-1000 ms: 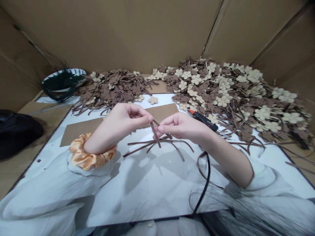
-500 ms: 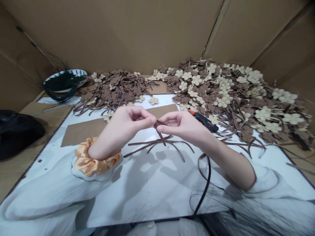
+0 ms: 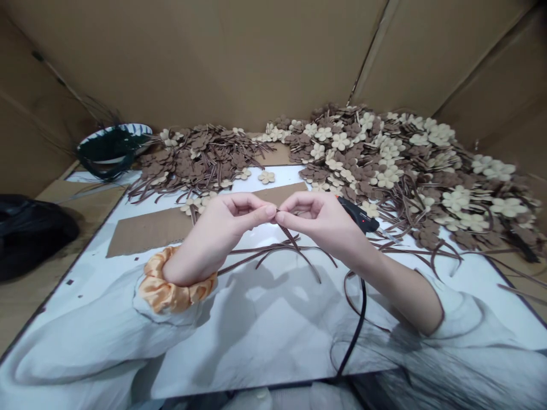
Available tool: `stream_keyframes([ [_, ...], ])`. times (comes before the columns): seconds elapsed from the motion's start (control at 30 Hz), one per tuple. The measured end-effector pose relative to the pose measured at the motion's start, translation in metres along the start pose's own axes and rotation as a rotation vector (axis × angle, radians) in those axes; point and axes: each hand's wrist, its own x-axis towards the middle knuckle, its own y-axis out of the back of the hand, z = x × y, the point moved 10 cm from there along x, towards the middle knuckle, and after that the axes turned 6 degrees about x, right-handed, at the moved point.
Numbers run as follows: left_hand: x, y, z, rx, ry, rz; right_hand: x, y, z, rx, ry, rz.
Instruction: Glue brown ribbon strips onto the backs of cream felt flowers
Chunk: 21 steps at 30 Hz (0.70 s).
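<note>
Between my fingertips is a thin brown strip (image 3: 290, 235), its free end hanging down below them. My left hand (image 3: 239, 222), with an orange scrunchie (image 3: 177, 285) at the wrist, pinches it between thumb and forefinger. From the other side my right hand (image 3: 320, 219) pinches it too, and the two thumbs almost meet. The pinched part is mostly hidden by the fingers. Under the hands, several loose brown strips (image 3: 256, 250) lie on the white board (image 3: 256, 353). Partly behind my right hand lies a black glue gun (image 3: 359, 216) with a small red light.
Heaps of brown and cream felt flowers (image 3: 376, 154) with strips cover the back and right. Cardboard pieces (image 3: 147, 230) lie behind and left of my hands. A bowl (image 3: 113, 148) with dark green strands stands back left, a black bag (image 3: 34, 236) far left. A black cord (image 3: 356, 330) crosses the board's front.
My hands have drawn closer together, the left moving slightly right. The brown strip shows less between the fingers, and my right hand now covers more of the glue gun.
</note>
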Motion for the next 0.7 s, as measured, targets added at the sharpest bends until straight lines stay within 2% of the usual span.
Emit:
stream_keyframes([
  [0.13, -0.001, 0.000, 0.005, 0.057, -0.006, -0.043, 0.000, 0.000, 0.000, -0.045, -0.006, -0.005],
  [0.37, -0.004, 0.008, 0.018, 0.244, -0.050, 0.046, -0.001, -0.003, 0.000, -0.039, -0.005, -0.032],
  [0.57, -0.007, 0.006, 0.023, 0.320, -0.094, 0.074, -0.003, -0.002, 0.007, 0.029, -0.105, 0.019],
  [0.7, -0.007, 0.003, 0.021, 0.325, -0.097, 0.072, -0.004, 0.000, 0.006, 0.070, -0.094, 0.066],
])
